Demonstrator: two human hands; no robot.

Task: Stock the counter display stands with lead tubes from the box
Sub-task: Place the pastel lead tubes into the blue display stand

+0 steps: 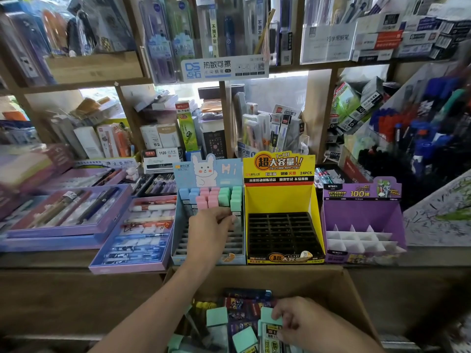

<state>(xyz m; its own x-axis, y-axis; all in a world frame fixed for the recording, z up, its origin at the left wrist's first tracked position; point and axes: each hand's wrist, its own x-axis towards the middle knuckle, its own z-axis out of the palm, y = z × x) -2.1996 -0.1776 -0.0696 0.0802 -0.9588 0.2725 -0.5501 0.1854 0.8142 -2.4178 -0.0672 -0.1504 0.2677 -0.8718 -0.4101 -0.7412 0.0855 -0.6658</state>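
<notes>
Left hand (209,231): grip pinches a tube (236,214) upright at the stand (178,242), probably to slot it.
Right hand (290,317): grip curled round next tube (270,330) in box (356,299), likely queued.

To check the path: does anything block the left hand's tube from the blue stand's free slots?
Nothing visible does. The left hand holds the green-capped tube over the blue stand, and the empty slots in front lie open; the filled rows stand behind it.
</notes>
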